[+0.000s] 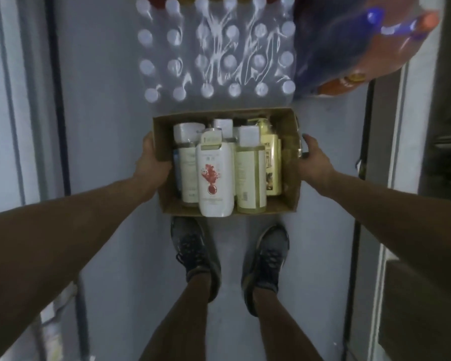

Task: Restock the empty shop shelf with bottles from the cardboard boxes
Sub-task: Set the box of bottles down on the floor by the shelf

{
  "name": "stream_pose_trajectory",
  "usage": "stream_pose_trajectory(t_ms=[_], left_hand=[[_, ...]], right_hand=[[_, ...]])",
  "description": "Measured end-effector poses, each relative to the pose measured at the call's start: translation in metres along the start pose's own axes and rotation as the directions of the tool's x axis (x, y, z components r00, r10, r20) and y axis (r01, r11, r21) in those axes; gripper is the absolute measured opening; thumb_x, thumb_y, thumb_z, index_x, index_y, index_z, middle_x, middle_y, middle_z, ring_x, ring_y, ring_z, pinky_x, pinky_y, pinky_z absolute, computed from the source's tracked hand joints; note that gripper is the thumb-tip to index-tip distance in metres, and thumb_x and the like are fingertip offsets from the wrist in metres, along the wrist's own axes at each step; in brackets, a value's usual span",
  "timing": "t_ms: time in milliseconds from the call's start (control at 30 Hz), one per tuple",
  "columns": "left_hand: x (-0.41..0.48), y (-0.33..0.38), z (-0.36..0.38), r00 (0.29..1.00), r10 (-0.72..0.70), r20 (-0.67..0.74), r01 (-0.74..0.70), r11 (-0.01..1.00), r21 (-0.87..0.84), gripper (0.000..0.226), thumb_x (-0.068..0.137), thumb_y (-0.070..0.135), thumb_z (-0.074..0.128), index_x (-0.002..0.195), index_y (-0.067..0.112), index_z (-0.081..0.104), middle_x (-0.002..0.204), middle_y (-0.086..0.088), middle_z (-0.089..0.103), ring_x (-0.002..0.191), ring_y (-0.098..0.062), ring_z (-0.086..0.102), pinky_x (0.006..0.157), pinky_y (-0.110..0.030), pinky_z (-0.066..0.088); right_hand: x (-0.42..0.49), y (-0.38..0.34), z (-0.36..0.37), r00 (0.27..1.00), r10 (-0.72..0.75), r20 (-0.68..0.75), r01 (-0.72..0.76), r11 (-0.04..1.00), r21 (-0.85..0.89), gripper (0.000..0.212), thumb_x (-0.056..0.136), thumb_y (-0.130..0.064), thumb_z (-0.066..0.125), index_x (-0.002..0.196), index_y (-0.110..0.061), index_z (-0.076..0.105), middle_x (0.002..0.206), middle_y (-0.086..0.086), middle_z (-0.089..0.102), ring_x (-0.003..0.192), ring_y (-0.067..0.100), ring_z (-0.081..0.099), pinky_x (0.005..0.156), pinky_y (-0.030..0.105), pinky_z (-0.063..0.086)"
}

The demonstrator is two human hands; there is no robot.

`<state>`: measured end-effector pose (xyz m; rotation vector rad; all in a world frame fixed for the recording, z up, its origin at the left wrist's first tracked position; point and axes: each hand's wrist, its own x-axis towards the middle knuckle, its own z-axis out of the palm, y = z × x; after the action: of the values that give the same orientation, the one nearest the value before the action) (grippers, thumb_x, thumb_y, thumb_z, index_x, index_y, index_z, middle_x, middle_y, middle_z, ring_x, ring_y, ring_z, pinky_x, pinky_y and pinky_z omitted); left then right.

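Fingers (308, 142) of the right hand (314, 158) clamp the cardboard box (289, 142) at its 3 o'clock wall, and the left hand (151, 162) grips the 9 o'clock wall. Bottles (214, 178) fill the box. A shrink-wrapped water pack (216, 53) lies at 12 o'clock and shoes (193, 246) at 6.

The person is wearing dark grey lace-up trainers with paler soles (detail blurred), left shoe (193, 254) and right shoe (268, 259) showing at lower centre. Arms are running bare from left hand (151, 165) and right hand (315, 162) to the frame's sides; lower legs are showing bare too.
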<state>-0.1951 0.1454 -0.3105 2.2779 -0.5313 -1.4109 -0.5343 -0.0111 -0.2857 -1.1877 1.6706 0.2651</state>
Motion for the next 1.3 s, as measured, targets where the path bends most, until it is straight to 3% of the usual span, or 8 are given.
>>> stream_pose_trajectory(t_ms=[100,267,533,767,867,967,1100,1300], left_hand=[[0.012,-0.021,-0.006,0.998,-0.012,0.059,0.011,1.0,0.017,0.082,0.1,0.005,0.066,0.163,0.037,0.025,0.14,-0.004,0.058,0.125,-0.032,0.061,0.097,-0.06,0.059],[0.016,-0.037,-0.011,0.992,-0.027,0.126,0.018,0.997,0.077,0.081,0.101,0.018,0.069,0.159,0.05,0.022,0.131,0.0,0.062,0.111,-0.03,0.067,0.077,-0.058,0.066],[0.016,-0.048,-0.015,0.998,0.006,0.061,-0.007,1.0,0.024,0.067,0.099,0.011,0.069,0.152,0.042,0.041,0.133,0.002,0.064,0.12,-0.025,0.065,0.097,-0.057,0.062],[-0.006,-0.051,-0.021,0.995,0.079,0.066,-0.076,0.996,-0.045,0.067,0.096,0.002,0.068,0.142,0.048,0.056,0.123,0.012,0.071,0.112,-0.017,0.072,0.084,-0.042,0.067],[-0.025,-0.041,-0.028,0.993,0.085,0.077,-0.081,0.995,-0.057,0.07,0.097,-0.004,0.066,0.138,0.053,0.058,0.124,0.01,0.071,0.111,-0.014,0.072,0.086,-0.039,0.066],[-0.05,-0.028,-0.039,0.992,0.082,0.093,-0.075,0.994,-0.084,0.068,0.1,-0.005,0.065,0.15,0.04,0.055,0.127,0.008,0.072,0.111,-0.013,0.073,0.088,-0.039,0.066],[-0.095,0.003,-0.062,0.992,0.076,0.1,-0.068,0.994,-0.082,0.068,0.101,-0.006,0.062,0.144,0.047,0.058,0.117,0.014,0.075,0.105,-0.012,0.075,0.08,-0.038,0.067],[-0.191,0.092,-0.113,0.977,0.161,0.139,-0.16,0.987,-0.018,0.067,0.099,-0.001,0.066,0.15,0.04,0.055,0.113,0.014,0.077,0.099,-0.012,0.077,0.07,-0.032,0.065]], right_hand=[[0.013,0.013,0.009,0.999,-0.045,0.03,0.046,0.999,-0.01,0.066,0.101,-0.031,0.068,0.159,-0.036,0.038,0.132,0.006,0.066,0.119,0.034,0.066,0.101,0.057,0.058],[0.022,0.023,0.017,0.994,-0.096,-0.051,0.087,0.984,-0.155,0.062,0.101,-0.044,0.062,0.157,-0.043,0.034,0.126,0.003,0.069,0.111,0.032,0.068,0.099,0.056,0.058],[0.028,0.033,0.014,0.985,-0.143,-0.093,0.132,0.985,-0.114,0.045,0.097,-0.032,0.065,0.14,-0.043,0.054,0.116,-0.002,0.072,0.105,0.029,0.071,0.095,0.056,0.062],[0.005,0.046,0.005,0.973,-0.199,-0.121,0.18,0.972,-0.152,0.033,0.102,-0.016,0.061,0.134,-0.024,0.061,0.108,0.005,0.074,0.099,0.031,0.073,0.091,0.057,0.063],[-0.015,0.046,-0.004,0.966,-0.233,-0.112,0.214,0.964,-0.156,0.027,0.103,-0.015,0.063,0.129,-0.021,0.063,0.102,0.004,0.074,0.094,0.029,0.073,0.089,0.056,0.063],[-0.041,0.04,-0.019,0.96,-0.259,-0.103,0.239,0.956,-0.171,0.025,0.102,-0.012,0.062,0.125,-0.021,0.065,0.097,0.002,0.074,0.09,0.028,0.073,0.087,0.054,0.064],[-0.088,0.028,-0.044,0.951,-0.287,-0.113,0.267,0.949,-0.165,0.028,0.101,-0.01,0.062,0.126,-0.022,0.066,0.092,0.0,0.074,0.085,0.026,0.073,0.084,0.053,0.064],[-0.195,0.006,-0.097,0.938,-0.286,-0.194,0.269,0.957,-0.111,0.029,0.102,-0.01,0.06,0.127,-0.022,0.066,0.091,0.004,0.074,0.082,0.029,0.073,0.08,0.055,0.063]])
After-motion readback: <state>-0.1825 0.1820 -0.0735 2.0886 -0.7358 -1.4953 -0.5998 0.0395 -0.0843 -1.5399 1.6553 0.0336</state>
